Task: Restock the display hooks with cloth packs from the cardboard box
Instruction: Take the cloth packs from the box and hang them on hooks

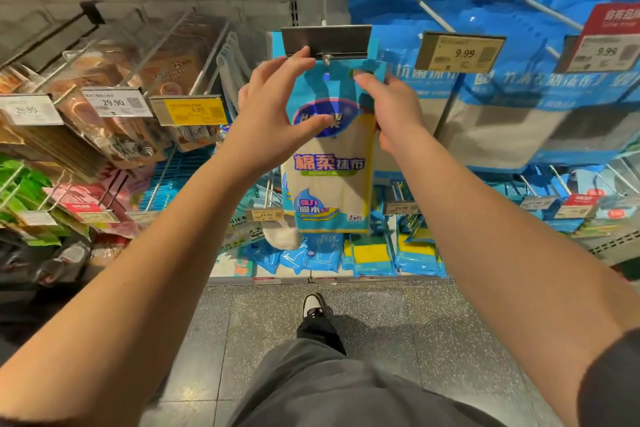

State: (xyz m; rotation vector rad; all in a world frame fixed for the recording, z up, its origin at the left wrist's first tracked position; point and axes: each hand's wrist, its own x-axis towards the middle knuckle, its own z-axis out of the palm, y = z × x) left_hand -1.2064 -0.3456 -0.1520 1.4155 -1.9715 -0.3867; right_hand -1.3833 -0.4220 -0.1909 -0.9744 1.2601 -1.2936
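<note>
One cloth pack (pixel 330 156) hangs upright, long axis vertical, header up at the hook (pixel 326 58). It sits between both hands: right hand (pixel 391 107) pinches its top corner, left hand (pixel 270 107) spread, thumb touching its front.

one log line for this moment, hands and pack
stage: hanging | cloth pack: at display hook | right hand: pinches top corner | left hand: steadies pack, fingers straight

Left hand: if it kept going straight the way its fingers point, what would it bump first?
Probably the grey label holder on the hook; the left hand has fingertips almost at its lower edge, though depth is unclear.
</note>
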